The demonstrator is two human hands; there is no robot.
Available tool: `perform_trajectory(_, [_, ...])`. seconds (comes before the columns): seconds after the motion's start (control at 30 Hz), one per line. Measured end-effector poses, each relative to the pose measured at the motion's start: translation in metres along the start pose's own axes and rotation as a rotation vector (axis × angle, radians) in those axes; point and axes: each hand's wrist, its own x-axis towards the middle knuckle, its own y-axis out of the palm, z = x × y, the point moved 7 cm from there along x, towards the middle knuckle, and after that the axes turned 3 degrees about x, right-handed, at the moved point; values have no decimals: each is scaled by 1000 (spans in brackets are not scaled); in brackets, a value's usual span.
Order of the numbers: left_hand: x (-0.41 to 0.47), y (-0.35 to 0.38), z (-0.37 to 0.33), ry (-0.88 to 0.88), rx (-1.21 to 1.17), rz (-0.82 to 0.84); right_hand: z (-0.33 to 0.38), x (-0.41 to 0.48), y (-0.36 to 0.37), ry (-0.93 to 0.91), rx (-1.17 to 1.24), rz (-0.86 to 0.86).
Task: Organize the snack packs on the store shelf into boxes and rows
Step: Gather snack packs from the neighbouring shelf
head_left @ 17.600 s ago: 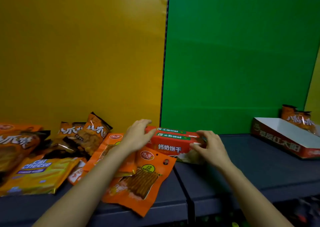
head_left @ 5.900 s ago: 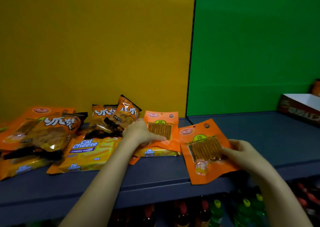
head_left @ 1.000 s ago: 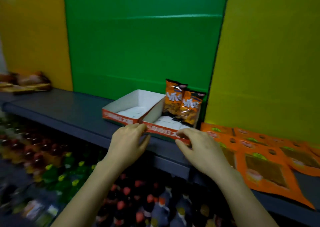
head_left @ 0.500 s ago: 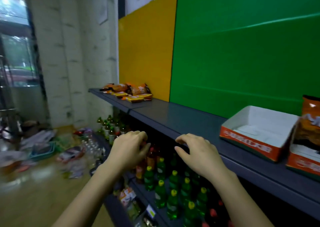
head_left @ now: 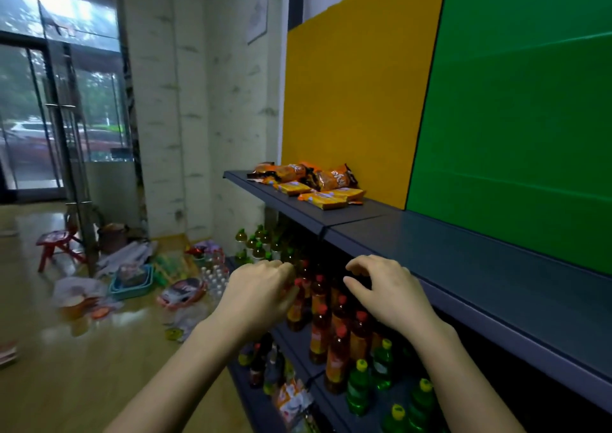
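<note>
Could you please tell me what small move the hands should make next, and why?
Probably reach the left hand forward to the loose snack packs heaped on the shelf before the yellow panel: both it and the right hand hold nothing and hover near the shelf's front edge, well short of that pile.

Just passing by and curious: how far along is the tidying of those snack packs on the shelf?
Done: nothing sorted shows here; no box is in view. In hand: nothing; the left hand and right hand hold nothing, near the shelf edge. Left: the snack packs lie in a loose heap at the far end, before the yellow panel.
</note>
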Motion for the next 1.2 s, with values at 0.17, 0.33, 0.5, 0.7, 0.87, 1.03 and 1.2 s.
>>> perform_trajectory(0.17, [44, 42, 58, -2, 27, -34, 7, 75, 40, 1, 88, 1])
perform_trajectory(0.33, [102, 85, 106, 18, 48, 13, 2, 154, 67, 41, 141, -26])
perform_trajectory(0.5, [147, 127, 152, 29, 12, 37, -3, 222, 98, 90, 148, -43])
perform_trajectory(0.7, [188, 178, 203, 51, -106, 39, -14, 281, 135, 197, 126, -24])
perform_trajectory(0.87, [241, 218, 238, 133, -188, 16, -30, 322, 151, 320, 128, -98])
perform_trajectory(1.03, [292, 254, 264, 290, -297, 29, -42, 355, 155, 463, 132, -253])
perform_trajectory(1.2, [336, 277, 278, 373, -449, 16, -51, 377, 151, 581, 122, -384])
